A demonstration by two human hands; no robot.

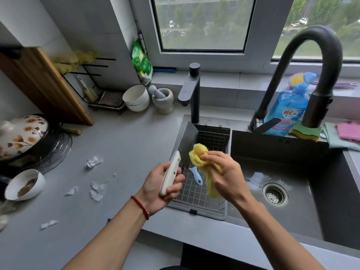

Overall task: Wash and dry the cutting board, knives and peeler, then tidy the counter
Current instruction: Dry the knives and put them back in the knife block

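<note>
My left hand grips the cleaver by its white handle, grey blade tilted up over the drying rack at frame centre; my right hand pinches a bunched yellow cloth against the blade; blue peeler lies in the rack

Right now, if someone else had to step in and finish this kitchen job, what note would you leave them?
Left hand grips the cleaver by its white handle, blade up over the drain basket.
Right hand holds the yellow cloth against the blade, wiping it.
The blue peeler lies in the basket. The cutting board leans against the wall at the left.
Done: the board seems put aside already.
Left: finish drying the cleaver, dry the peeler, clear the paper scraps and the dirty bowl from the counter. I see no second knife.
</note>
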